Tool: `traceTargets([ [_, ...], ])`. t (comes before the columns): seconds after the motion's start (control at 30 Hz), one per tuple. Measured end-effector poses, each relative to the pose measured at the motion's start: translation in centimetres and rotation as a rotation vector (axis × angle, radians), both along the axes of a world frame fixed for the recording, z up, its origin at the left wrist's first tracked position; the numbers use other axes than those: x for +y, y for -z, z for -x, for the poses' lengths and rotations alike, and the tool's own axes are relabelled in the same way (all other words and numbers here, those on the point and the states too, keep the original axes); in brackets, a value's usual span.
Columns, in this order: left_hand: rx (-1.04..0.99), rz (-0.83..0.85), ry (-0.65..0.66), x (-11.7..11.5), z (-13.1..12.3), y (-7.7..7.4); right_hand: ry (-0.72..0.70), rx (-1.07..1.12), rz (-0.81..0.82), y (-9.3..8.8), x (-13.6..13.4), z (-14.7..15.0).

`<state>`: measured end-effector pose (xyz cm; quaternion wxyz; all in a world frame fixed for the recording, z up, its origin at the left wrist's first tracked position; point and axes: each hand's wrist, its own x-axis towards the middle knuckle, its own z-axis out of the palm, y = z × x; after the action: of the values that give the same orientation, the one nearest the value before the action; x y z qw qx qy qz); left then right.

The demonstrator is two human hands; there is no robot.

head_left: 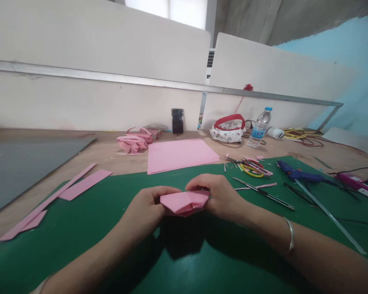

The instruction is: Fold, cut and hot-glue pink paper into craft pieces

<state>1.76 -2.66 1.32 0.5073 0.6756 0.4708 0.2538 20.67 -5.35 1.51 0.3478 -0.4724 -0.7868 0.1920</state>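
Observation:
Between my two hands is a folded pink paper piece [184, 202], held a little above the green mat and casting a dark shadow on it. My left hand [149, 204] is closed on its left end, thumb and fingers pinching the edge. On the opposite end my right hand [219, 196] grips the paper, with fingers curled over the top; a bracelet circles that wrist. Part of the paper's back side is hidden by the fingers. Just beyond my hands lies a stack of pink paper sheets [180, 155].
Pink paper strips [86, 183] lie on the green mat [110, 216] at left. Folded pink paper pieces [133, 143] and an upright phone [177, 121] stand behind. At right are scissors [253, 169], a pen [276, 198], a glue gun [303, 173], a pouch [228, 130] and a water bottle [259, 130].

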Motion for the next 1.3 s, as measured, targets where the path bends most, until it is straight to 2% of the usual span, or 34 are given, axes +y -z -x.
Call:
traceTargets([
  [0.2, 0.010, -0.031, 0.096, -0.2, -0.5, 0.4, 0.071, -0.084, 0.259, -0.3, 0.2, 0.0],
  [0.47, 0.114, -0.109, 0.011, 0.3, -0.7, 1.8, 0.184, -0.160, 0.314, 0.1, 0.6, 0.5],
  [0.6, 0.150, -0.153, 0.007, 0.3, -0.7, 1.9, 0.189, -0.185, 0.341, 0.3, 0.7, 0.5],
  [0.8, 0.203, -0.181, -0.013, 0.6, -0.6, 1.8, 0.181, -0.191, 0.300, 0.1, 0.7, 0.5],
  [1.0, 0.217, -0.149, -0.013, 1.2, -0.5, 1.6, 0.131, -0.124, 0.277, -1.9, 0.5, -1.0],
  [1.13, 0.230, -0.131, -0.065, 1.3, -0.1, 1.3, 0.169, -0.237, 0.269, -2.9, 0.2, -2.2],
  [1.3, 0.243, -0.139, -0.085, 1.6, 0.2, 1.2, 0.061, -0.301, 0.338, -1.4, 0.6, -2.2],
])
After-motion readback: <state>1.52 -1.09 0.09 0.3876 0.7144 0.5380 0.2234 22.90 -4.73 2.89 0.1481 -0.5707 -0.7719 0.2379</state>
